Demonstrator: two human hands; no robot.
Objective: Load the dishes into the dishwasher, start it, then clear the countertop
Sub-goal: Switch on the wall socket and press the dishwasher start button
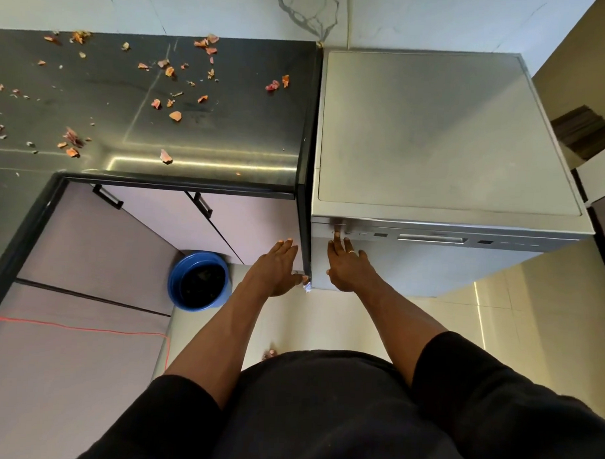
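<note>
We reach for the dishwasher (448,131) buttons, with its door shut.
Our right hand (347,268) holds nothing; its straight fingers reach the left end of the panel (431,238), where one fingertip seems to touch a button. Our left hand (276,266) hangs flat and empty beside the counter's end. The buttons look small and stiff, so we judge one light fingertip press enough. The peels (175,115) strewn over the countertop (229,130) look thin, light and apt to scatter, so they are best swept with a flat palm. A blue bin (176,280) stands on the floor below, and nothing blocks the panel.
</note>
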